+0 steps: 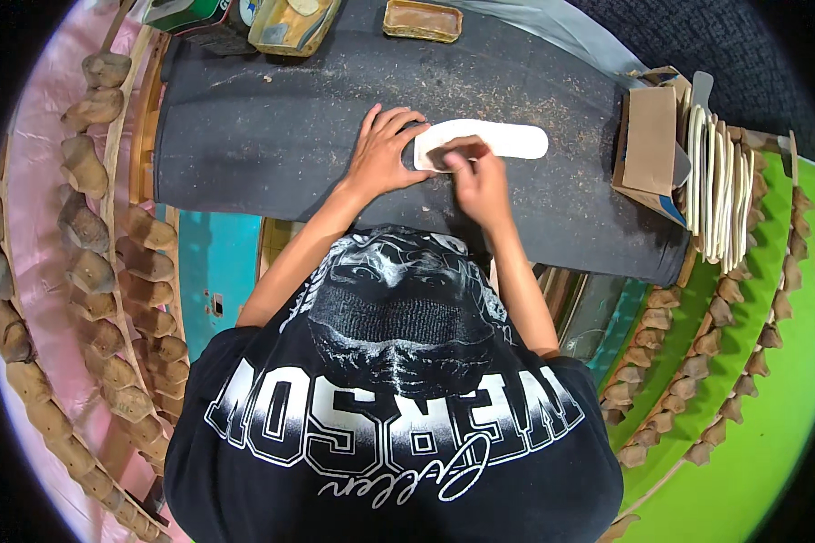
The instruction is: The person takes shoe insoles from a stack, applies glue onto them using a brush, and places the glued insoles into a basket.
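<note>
I see the white insole (489, 140) flat on the dark desk (272, 145), long axis left-right. Left hand (385, 149) pins its near end, fingers spread; right hand (475, 176) pinches a brown pad (448, 156) there.

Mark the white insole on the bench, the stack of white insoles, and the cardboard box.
white insole (507, 140), head view, on its bare right half.
stack of white insoles (717, 185), head view, on the upright edges mid-stack.
cardboard box (650, 140), head view, on its brown top flap.
</note>
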`<act>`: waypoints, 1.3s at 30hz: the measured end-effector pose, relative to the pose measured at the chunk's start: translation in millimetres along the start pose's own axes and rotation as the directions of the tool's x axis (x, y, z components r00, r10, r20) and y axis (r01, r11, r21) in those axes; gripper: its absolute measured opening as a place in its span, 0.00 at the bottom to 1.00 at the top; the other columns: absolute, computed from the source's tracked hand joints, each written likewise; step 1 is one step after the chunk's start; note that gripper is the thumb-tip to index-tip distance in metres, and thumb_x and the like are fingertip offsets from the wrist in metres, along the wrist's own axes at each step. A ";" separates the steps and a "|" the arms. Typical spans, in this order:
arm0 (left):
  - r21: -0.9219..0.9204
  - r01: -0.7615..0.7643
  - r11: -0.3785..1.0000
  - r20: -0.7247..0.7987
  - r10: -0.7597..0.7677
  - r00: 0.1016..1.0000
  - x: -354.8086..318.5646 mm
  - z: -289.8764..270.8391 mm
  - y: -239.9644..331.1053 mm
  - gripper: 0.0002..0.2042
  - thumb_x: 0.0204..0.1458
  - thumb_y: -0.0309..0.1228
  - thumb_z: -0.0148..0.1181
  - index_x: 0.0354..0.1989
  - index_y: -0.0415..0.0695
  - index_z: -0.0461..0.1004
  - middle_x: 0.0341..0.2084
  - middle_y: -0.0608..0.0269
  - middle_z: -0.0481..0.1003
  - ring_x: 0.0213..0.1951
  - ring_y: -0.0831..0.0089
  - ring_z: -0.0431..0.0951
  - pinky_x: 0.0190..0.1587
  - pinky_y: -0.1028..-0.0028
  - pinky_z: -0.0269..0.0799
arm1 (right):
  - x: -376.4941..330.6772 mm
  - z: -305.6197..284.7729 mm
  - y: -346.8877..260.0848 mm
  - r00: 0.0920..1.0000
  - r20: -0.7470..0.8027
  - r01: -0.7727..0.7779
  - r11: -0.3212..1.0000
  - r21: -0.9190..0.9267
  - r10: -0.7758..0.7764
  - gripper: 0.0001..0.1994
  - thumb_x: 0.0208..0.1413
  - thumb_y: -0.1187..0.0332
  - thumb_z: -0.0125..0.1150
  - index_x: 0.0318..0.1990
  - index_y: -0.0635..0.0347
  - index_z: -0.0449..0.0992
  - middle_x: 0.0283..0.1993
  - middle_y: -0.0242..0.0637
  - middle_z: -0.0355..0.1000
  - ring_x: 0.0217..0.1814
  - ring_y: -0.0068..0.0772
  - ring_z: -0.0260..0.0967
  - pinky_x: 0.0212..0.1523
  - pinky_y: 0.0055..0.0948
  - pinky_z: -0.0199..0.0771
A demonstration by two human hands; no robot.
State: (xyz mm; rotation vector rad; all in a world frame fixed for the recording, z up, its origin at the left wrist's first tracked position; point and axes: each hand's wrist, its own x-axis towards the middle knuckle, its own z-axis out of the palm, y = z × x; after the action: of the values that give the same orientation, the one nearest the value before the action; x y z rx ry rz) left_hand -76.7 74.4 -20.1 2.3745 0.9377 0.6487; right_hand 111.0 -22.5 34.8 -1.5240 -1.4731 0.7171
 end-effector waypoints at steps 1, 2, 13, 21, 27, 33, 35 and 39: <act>0.010 0.001 1.000 0.000 -0.001 1.000 0.2 0.9 -0.3 0.39 0.35 0.49 0.83 0.60 0.50 0.80 0.64 0.64 0.73 0.72 0.60 0.65 0.79 0.47 0.44 | 2.9 -6.5 9.4 0.975 -0.145 -0.156 0.982 0.103 0.170 0.05 0.65 0.74 0.63 0.45 0.63 0.78 0.44 0.41 0.81 0.46 0.38 0.79 0.49 0.36 0.77; 0.008 0.006 1.000 0.016 -0.006 1.000 2.6 -0.6 3.0 0.38 0.36 0.49 0.83 0.60 0.50 0.80 0.64 0.64 0.73 0.72 0.60 0.65 0.80 0.47 0.44 | 4.6 -15.3 30.8 0.927 -0.247 -0.251 0.955 0.156 0.284 0.05 0.67 0.72 0.63 0.46 0.63 0.79 0.45 0.42 0.82 0.47 0.35 0.79 0.49 0.35 0.76; 0.010 -0.028 1.000 0.007 0.028 1.000 2.3 1.9 -1.3 0.37 0.37 0.48 0.83 0.60 0.49 0.80 0.64 0.66 0.74 0.72 0.60 0.66 0.80 0.47 0.44 | -16.7 20.5 -15.5 0.985 -0.036 0.156 0.965 -0.211 -0.167 0.15 0.50 0.86 0.59 0.45 0.64 0.77 0.43 0.48 0.75 0.46 0.52 0.76 0.49 0.41 0.77; -0.004 -0.005 1.000 0.009 0.005 1.000 2.4 0.8 1.3 0.38 0.34 0.47 0.84 0.59 0.49 0.81 0.64 0.67 0.74 0.72 0.61 0.65 0.80 0.47 0.44 | -10.3 -52.2 45.4 0.789 -0.547 -0.238 0.959 0.151 0.282 0.08 0.72 0.68 0.59 0.45 0.65 0.78 0.45 0.41 0.82 0.46 0.30 0.81 0.49 0.32 0.80; -0.009 0.014 1.000 0.013 -0.014 1.000 2.8 -1.8 3.5 0.38 0.34 0.46 0.84 0.58 0.47 0.82 0.63 0.68 0.74 0.71 0.62 0.65 0.80 0.48 0.42 | -16.5 -10.5 6.6 0.965 -0.213 0.068 0.928 -0.366 -0.154 0.15 0.48 0.85 0.55 0.44 0.62 0.77 0.38 0.45 0.72 0.43 0.54 0.72 0.45 0.48 0.72; -0.011 0.011 1.000 0.020 -0.010 1.000 2.8 0.2 0.1 0.39 0.33 0.47 0.85 0.59 0.50 0.82 0.63 0.67 0.75 0.71 0.62 0.67 0.80 0.48 0.44 | -16.0 -5.7 55.6 0.846 -0.309 -0.363 0.894 0.264 0.435 0.09 0.69 0.67 0.63 0.43 0.65 0.77 0.40 0.39 0.79 0.37 0.31 0.78 0.41 0.38 0.77; -0.013 0.013 1.000 0.020 -0.013 1.000 0.9 0.5 -1.8 0.39 0.33 0.47 0.85 0.59 0.50 0.82 0.63 0.68 0.75 0.71 0.62 0.66 0.80 0.48 0.44 | -5.7 -46.8 63.0 0.739 -0.471 -0.320 0.866 0.384 0.481 0.11 0.73 0.60 0.61 0.48 0.59 0.79 0.46 0.33 0.80 0.44 0.25 0.78 0.42 0.31 0.83; -0.002 0.004 1.000 0.016 -0.004 1.000 3.4 1.0 -0.3 0.39 0.33 0.48 0.85 0.59 0.51 0.82 0.63 0.68 0.75 0.72 0.62 0.66 0.80 0.48 0.44 | -4.5 -92.2 85.8 0.699 -0.690 -0.263 0.965 -0.002 0.189 0.08 0.71 0.66 0.63 0.47 0.62 0.77 0.45 0.39 0.81 0.41 0.32 0.78 0.43 0.36 0.81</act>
State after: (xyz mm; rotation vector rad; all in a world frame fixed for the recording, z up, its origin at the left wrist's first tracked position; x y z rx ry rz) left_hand -74.1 76.8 -20.2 2.3724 0.9345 0.6276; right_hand 231.3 -37.6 0.6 -1.8072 -0.7645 0.1498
